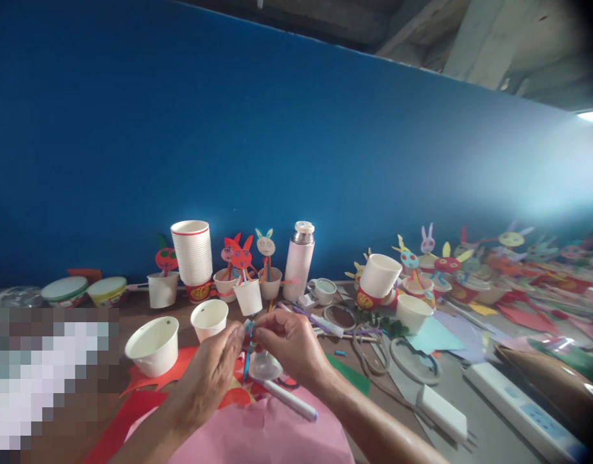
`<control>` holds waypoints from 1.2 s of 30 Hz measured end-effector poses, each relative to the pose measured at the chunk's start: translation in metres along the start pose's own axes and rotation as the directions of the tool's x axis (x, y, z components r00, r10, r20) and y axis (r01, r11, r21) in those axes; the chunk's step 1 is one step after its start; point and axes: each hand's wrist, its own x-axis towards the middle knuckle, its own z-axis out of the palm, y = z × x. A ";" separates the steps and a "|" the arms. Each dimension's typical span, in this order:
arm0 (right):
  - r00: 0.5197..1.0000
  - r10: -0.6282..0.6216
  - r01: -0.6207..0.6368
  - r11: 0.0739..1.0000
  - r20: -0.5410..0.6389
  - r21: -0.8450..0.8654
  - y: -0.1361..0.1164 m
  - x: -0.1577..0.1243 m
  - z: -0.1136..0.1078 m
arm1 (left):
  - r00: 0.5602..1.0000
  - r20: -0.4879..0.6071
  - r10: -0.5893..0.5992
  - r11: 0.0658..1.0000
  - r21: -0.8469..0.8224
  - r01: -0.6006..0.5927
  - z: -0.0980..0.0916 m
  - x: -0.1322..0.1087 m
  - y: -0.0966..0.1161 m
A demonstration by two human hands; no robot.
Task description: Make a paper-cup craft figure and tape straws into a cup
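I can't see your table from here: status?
Right hand pinching blue piece, left hand alongside. Marker on pink paper. White cup just beyond left hand.

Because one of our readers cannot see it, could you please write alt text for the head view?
A person's left hand and right hand hold a small blue piece between them, with pink paper lying nearer. Behind stand white cups, rabbit-eared paper figures and a pale pink flask, before a blue wall.

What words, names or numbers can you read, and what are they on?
None can be read for sure.
Red cup under the tall white stack: gold mark, too small to read.
Green-rimmed tub and yellow-rimmed tub: side print, too small and blurred.
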 end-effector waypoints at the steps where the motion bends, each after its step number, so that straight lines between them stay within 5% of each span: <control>1: 1.000 -0.001 0.001 1.000 -0.001 0.005 0.000 0.000 0.000 | 1.000 0.015 -0.001 1.000 -0.019 0.001 0.000 0.000 0.001; 10: 1.000 -0.016 0.015 0.999 0.011 0.035 0.003 0.000 0.000 | 0.986 0.127 -0.108 0.991 -0.066 0.117 -0.002 -0.001 0.006; 20: 0.997 -0.055 0.055 0.998 0.044 0.008 0.000 0.000 -0.004 | 0.965 0.096 -0.245 0.957 -0.136 0.257 -0.005 0.005 0.014; 26: 0.995 -0.087 0.091 0.992 0.051 -0.092 0.001 0.000 -0.005 | 0.807 0.120 -0.578 0.758 -0.288 0.585 -0.010 0.023 0.034; 36: 0.988 -0.082 0.088 0.995 0.134 -0.042 0.000 0.001 -0.008 | 0.581 0.480 -0.657 0.330 -0.510 0.794 -0.014 0.035 0.053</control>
